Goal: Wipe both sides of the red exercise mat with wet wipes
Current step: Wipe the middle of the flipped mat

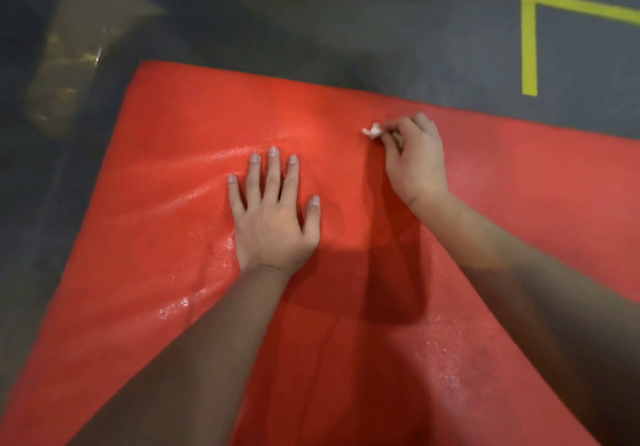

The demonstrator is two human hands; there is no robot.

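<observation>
The red exercise mat lies flat on the floor and fills most of the view; its far edge runs from the upper left to the right. Wet, shiny streaks show on its left part. My left hand presses flat on the mat near the middle, fingers straight and spread. My right hand is farther right and nearer the far edge, fingers curled, pinching a small crumpled white wet wipe against the mat.
Dark grey floor surrounds the mat. Yellow tape lines mark the floor at the upper right. A blurred brownish, cardboard-like object sits beyond the mat's far left corner.
</observation>
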